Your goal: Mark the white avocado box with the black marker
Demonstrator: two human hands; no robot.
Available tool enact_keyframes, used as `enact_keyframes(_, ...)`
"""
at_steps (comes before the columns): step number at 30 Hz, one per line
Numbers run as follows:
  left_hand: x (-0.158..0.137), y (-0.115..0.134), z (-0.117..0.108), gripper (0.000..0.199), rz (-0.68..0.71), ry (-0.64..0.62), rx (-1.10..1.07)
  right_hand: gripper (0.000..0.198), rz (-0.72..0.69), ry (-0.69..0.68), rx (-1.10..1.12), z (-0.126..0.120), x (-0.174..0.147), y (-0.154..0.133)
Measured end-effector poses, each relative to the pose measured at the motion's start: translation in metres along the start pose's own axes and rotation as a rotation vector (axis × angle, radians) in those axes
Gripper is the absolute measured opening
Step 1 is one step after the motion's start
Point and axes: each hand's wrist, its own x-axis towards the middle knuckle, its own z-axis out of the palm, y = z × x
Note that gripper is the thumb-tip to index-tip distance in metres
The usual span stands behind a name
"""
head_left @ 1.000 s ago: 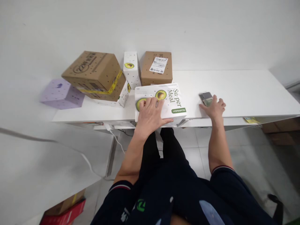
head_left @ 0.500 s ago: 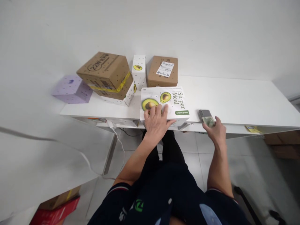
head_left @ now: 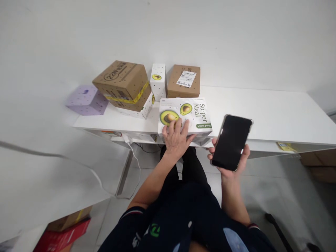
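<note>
A smartphone (head_left: pixel 232 142) in a clear case is held up by my right hand (head_left: pixel 229 168), fingers round its edges. Its dark screen faces me, and it is raised off the white desk (head_left: pixel 262 112). My left hand (head_left: pixel 177 138) rests with spread fingers on top of a white box (head_left: pixel 195 111) printed with avocados and the words "Su-per Meal". That box lies at the desk's front edge. Behind it stand a brown carton (head_left: pixel 194 91) with a shipping label and a slim white avocado box (head_left: pixel 159 87).
To the left, a brown carton (head_left: pixel 131 82) with yellow tape sits on another white box (head_left: pixel 147 109), beside a lilac box (head_left: pixel 88 101). A white cable (head_left: pixel 138 164) hangs below the desk. A yellow packet (head_left: pixel 285 147) lies on the shelf underneath.
My right hand has lifted the smartphone from the desk's front edge and turned it so the screen faces me. My left hand stays on the avocado box.
</note>
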Motion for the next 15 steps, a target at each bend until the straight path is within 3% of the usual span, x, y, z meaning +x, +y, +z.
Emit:
enact_keyframes(4, 0.001, -0.001, 0.002, 0.060, -0.008, 0.007, -0.006, 0.071, 0.271, -0.178, 0.268, 0.026, 0.000, 0.018)
enact_keyframes(8, 0.003, 0.002, -0.005, 0.051, -0.070, -0.053, -0.035, 0.073, 0.494, -0.290, 0.363, 0.044, 0.001, 0.036)
enact_keyframes(15, -0.001, 0.002, -0.014, 0.065, -0.099, -0.139, -0.247, 0.068, 0.608, -0.383, 0.410, 0.061, 0.009, 0.044)
